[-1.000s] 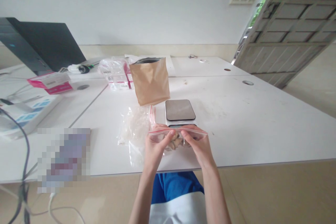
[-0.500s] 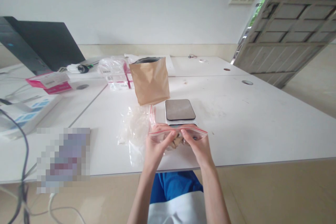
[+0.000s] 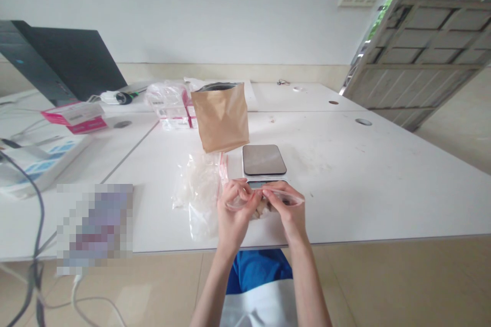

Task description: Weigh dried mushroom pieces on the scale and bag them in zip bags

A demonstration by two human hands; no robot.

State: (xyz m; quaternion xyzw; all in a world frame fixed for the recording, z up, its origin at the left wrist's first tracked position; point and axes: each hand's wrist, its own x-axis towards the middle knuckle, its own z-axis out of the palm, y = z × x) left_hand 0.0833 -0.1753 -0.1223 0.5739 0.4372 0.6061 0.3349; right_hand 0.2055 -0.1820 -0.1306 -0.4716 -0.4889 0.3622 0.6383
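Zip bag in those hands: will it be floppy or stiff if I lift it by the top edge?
The clear zip bag is probably floppy: its thin film curves between the left hand and right hand. The brown pieces inside would likely sag and shift, so it may swing. The glossy plastic could also feel slippery.

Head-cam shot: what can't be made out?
All in the head view:
- Reading: the display of the digital scale is partly behind the hands and too small to read.
- Contents: the brown pieces in the zip bag are largely covered by the left hand and right hand; their kind is unclear.
- The kraft pouch: its walls hide what is inside.
- Left foreground: a pixelated patch blurs whatever lies there.
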